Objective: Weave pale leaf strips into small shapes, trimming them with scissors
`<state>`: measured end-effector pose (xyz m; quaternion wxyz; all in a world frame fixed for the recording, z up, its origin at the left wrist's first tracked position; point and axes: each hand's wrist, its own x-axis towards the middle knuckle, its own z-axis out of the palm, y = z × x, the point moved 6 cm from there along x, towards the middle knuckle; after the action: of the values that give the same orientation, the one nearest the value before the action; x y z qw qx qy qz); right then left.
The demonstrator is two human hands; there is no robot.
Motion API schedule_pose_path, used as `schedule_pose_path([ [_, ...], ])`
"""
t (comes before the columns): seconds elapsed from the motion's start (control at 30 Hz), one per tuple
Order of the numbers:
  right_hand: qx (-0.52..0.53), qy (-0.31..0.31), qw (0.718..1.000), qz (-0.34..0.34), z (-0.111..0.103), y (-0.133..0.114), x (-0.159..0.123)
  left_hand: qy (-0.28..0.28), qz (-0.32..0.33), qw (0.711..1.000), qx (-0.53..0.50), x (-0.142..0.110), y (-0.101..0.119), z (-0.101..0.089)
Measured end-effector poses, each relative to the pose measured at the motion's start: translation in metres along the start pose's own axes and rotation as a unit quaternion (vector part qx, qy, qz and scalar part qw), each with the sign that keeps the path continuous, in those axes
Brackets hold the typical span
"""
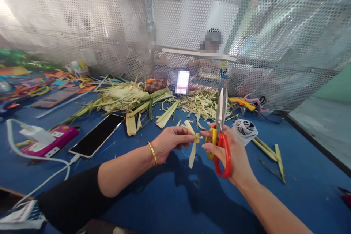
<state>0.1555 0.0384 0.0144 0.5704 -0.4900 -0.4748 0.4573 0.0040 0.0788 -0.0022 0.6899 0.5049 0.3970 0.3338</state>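
My left hand pinches a small bundle of pale corn husk between thumb and fingers. Husk strips stick out above and below a knotted middle. In my right hand are red-handled scissors, their blades pointing up and away from the husk. A yellow ring-shaped part shows at the right fingers; whether it belongs to the scissors I cannot tell. The right fingertips are close to the right side of the bundle. A thin thread loops below the left fingers.
Loose husks and shredded scraps lie behind my hands. To the left are a black-screened phone, a magenta power strip and a white cable. A thread spool in plastic and stalks lie right. A perforated metal screen stands behind.
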Motion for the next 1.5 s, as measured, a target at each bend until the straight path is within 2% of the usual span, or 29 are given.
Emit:
schedule_pose_path([
  [0.27,-0.029,-0.017,0.999,-0.02,0.005,0.008,-0.007,-0.003,-0.027,1.0,-0.005,0.0,-0.011,0.008],
  [0.43,-0.024,0.011,1.0,0.015,-0.005,0.009,-0.006,0.007,-0.011,1.0,0.016,0.0,-0.006,0.006],
  [0.53,0.006,-0.004,0.997,0.074,-0.009,0.015,-0.003,-0.031,-0.001,0.998,0.046,-0.002,-0.003,0.011],
  [0.67,0.068,-0.078,0.984,0.147,-0.002,0.026,-0.004,-0.116,-0.033,0.992,0.032,-0.006,-0.007,0.021],
  [0.77,0.096,-0.113,0.974,0.168,0.006,0.029,-0.008,-0.131,-0.052,0.989,0.038,-0.007,-0.009,0.021],
  [0.9,0.084,-0.09,0.98,0.159,0.009,0.026,-0.009,-0.125,-0.076,0.988,0.052,-0.008,-0.009,0.02],
  [1.0,0.07,-0.046,0.985,0.151,0.005,0.025,-0.008,-0.107,-0.099,0.989,0.012,-0.007,-0.012,0.019],
  [1.13,0.064,-0.001,0.991,0.114,-0.004,0.027,-0.004,-0.02,-0.14,0.985,-0.099,-0.006,-0.023,0.012],
  [1.23,0.074,0.018,0.994,0.073,-0.008,0.026,-0.001,0.03,-0.168,0.978,-0.117,-0.006,-0.029,0.007],
  [1.3,0.083,0.015,0.995,0.058,-0.008,0.026,-0.001,0.014,-0.173,0.982,-0.078,-0.007,-0.03,0.008],
  [1.37,0.082,-0.001,0.995,0.054,-0.005,0.025,-0.002,-0.027,-0.177,0.983,-0.041,-0.009,-0.029,0.013],
  [1.5,0.061,-0.049,0.996,0.048,0.004,0.025,-0.005,-0.08,-0.193,0.977,-0.047,-0.013,-0.032,0.022],
])
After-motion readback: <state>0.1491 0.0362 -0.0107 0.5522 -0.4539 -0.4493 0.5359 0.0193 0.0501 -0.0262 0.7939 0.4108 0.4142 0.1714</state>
